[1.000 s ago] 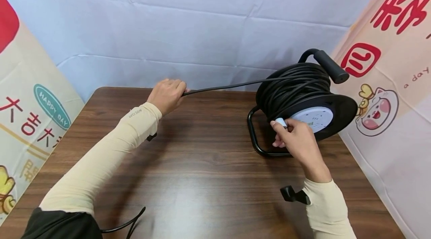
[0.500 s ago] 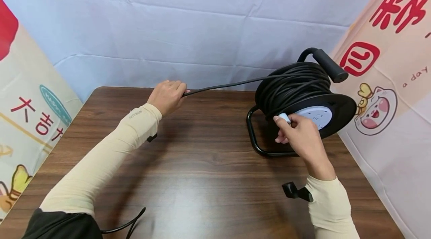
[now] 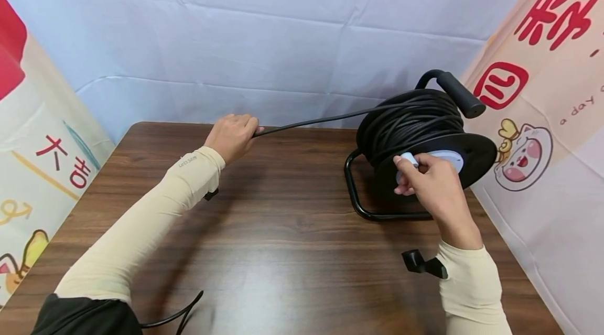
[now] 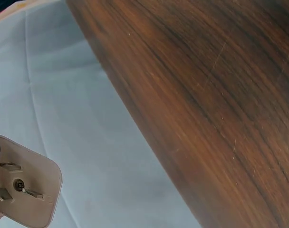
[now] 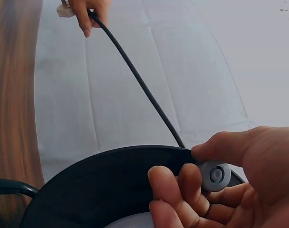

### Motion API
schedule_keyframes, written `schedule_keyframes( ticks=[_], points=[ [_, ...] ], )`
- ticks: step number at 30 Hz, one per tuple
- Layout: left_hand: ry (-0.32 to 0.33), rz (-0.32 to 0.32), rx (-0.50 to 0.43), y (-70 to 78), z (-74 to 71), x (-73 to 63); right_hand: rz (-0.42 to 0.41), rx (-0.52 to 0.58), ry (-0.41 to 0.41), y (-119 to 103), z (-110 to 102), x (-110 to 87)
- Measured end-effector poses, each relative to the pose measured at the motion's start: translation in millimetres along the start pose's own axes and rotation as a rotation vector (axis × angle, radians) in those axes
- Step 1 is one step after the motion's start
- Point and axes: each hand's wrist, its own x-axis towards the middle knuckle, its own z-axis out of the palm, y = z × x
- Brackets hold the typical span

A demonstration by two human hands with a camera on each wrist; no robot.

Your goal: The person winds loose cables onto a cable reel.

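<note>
A black cable reel stands on the right of the table in the head view, wound with thick black cable. My right hand pinches the small pale winding knob on the reel's near disc between thumb and fingers. Behind that hand, the pale socket face is partly covered. At the far left, my left hand grips the cable's free end, and a stretch of cable runs from it to the reel. A beige plug with flat pins sticks out from the left hand in the left wrist view.
The reel's tubular stand rests on the brown wooden table, with a grip handle above. A thin black cord lies by the left sleeve. Pale cloth hangs behind, with printed banners at both sides.
My right hand and the knob have moved to the right and slightly up around the disc, turning the reel. The left hand has stayed nearly in place.
</note>
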Motion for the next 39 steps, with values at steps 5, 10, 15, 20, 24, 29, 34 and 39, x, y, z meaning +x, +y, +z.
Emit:
schedule_keyframes(
  ticks=[5, 10, 15, 20, 24, 29, 34, 39],
  points=[
    [-0.016, 0.002, -0.001, 5.0, 2.0, 0.8, -0.004, -0.002, -0.002, 0, -5, -0.1],
    [-0.026, 0.0, -0.004, 10.5, 5.2, 3.9, -0.007, 0.001, 0.005, 0, -10, 1.1],
    [-0.028, 0.001, -0.011, 14.3, 9.9, 6.1, -0.016, 0.028, 0.013, 0, -15, 2.0],
    [-0.017, 0.004, -0.016, 16.9, 14.9, 6.5, -0.019, 0.049, 0.017, 1, -18, 3.0],
    [-0.001, 0.008, -0.015, 20.1, 17.3, 7.4, -0.006, 0.06, 0.023, 0, -20, 3.3],
    [-0.009, 0.018, -0.026, 25.8, 19.8, 9.8, -0.001, 0.088, 0.027, 1, -25, 3.1],
    [-0.021, 0.023, -0.03, 31.9, 23.5, 13.0, -0.001, 0.115, 0.035, 2, -30, 2.9],
    [-0.011, 0.035, -0.037, 38.3, 28.8, 16.4, 0.001, 0.125, 0.048, 3, -35, 3.7]
  ],
)
